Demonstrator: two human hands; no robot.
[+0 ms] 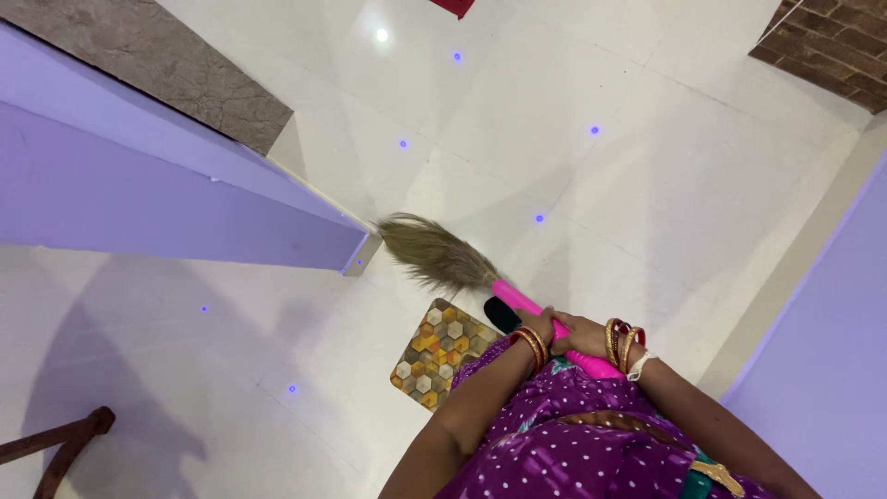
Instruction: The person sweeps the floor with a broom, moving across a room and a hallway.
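A grass broom [434,254] with a pink handle [517,300] reaches out over the glossy white tile floor [591,194]. Its bristle end lies by the corner of a lilac wall [166,212]. My left hand [539,325] grips the pink handle from the left. My right hand [580,333] holds the same handle just behind it. Both wrists carry gold and red bangles. My purple dotted garment [564,434] fills the lower middle of the view.
A small mat [439,356] with a yellow and grey hexagon pattern lies on the floor below the broom. A lilac wall [822,370] stands at right, a brick wall [832,42] at top right. A dark wooden piece [55,444] sits at bottom left.
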